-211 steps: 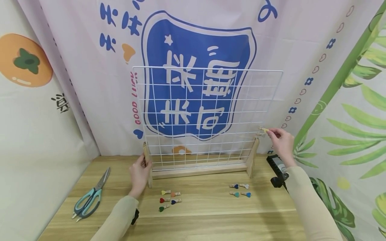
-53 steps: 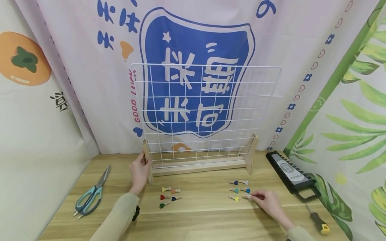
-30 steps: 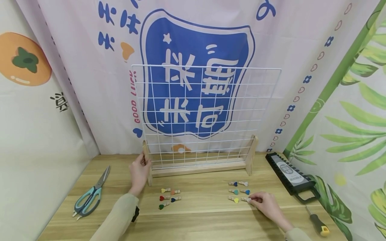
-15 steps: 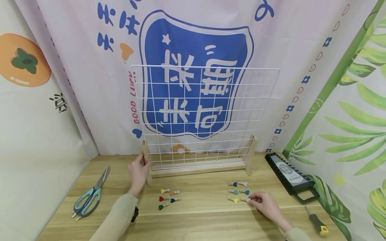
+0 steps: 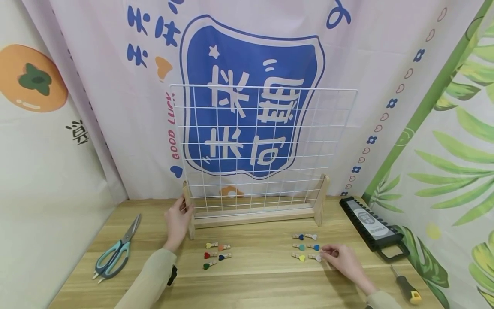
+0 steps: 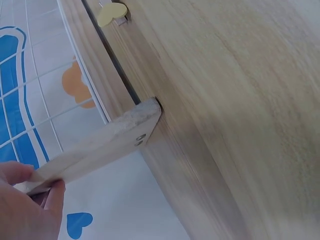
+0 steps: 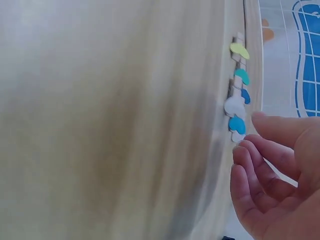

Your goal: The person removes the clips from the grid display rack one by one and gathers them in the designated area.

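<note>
My left hand [image 5: 178, 223] grips the left wooden upright [image 6: 105, 142] of a stand that holds a white wire grid [image 5: 262, 87]; in the left wrist view, thumb and fingers pinch its top end. On the table at right, my right hand [image 5: 341, 262] is just beside a clothespin with a white heart [image 5: 314, 257], holding nothing. The right wrist view shows that hand's thumb and fingers [image 7: 245, 175] apart. Around that clothespin lie several more, with yellow [image 5: 299, 257], teal, blue, dark blue and white hearts. Near the left upright lies another group, with yellow, orange, red [image 5: 209, 255], navy and green hearts.
Scissors with teal handles [image 5: 113, 257] lie at the left. On the right are a black tool with a toothed edge and grey label [image 5: 372, 223] and a screwdriver [image 5: 407, 288]. A printed curtain [image 5: 146, 128] hangs behind the grid.
Earlier my right hand held a yellow-heart clothespin at the grid's right side. Later it pinched the white-heart clothespin on the table; now it has let go and shifted slightly away. My left hand stayed.
</note>
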`<state>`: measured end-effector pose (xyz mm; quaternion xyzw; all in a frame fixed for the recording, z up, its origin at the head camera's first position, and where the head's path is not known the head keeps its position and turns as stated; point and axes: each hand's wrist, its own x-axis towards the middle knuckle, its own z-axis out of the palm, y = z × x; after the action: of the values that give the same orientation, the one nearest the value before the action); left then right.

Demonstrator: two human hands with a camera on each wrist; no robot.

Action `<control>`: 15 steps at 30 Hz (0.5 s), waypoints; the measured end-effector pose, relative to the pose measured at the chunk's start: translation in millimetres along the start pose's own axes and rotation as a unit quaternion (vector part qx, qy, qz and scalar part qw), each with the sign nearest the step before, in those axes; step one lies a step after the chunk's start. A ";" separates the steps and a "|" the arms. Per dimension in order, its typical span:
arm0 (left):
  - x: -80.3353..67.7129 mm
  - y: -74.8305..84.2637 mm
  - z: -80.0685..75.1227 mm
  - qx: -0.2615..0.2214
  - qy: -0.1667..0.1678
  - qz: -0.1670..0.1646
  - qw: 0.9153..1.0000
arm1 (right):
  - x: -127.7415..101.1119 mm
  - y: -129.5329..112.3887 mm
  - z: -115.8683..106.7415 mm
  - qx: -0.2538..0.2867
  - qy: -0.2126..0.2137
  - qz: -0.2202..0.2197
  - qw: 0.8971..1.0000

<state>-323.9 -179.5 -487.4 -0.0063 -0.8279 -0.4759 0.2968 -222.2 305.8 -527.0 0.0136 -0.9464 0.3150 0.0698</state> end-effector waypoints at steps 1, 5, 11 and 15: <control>0.0 -0.6 -0.1 -0.001 -0.003 0.001 1.000 | 1.4 0.8 -1.3 0.000 0.005 -0.005 1.000; 0.8 -4.2 -0.9 -0.021 -0.019 0.002 1.000 | 9.2 2.8 -8.1 0.000 0.045 -0.044 0.998; 1.2 -7.4 -4.5 -0.050 -0.048 0.011 0.998 | 24.4 3.2 -22.3 -0.021 0.120 -0.113 0.986; 0.1 -8.9 -11.6 -0.055 -0.075 0.005 0.996 | 31.4 2.9 -35.5 -0.050 0.133 -0.109 0.984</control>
<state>-320.9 -193.6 -490.1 -0.0621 -0.8202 -0.5177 0.2354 -249.1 330.0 -496.1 0.0709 -0.9359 0.2573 0.2299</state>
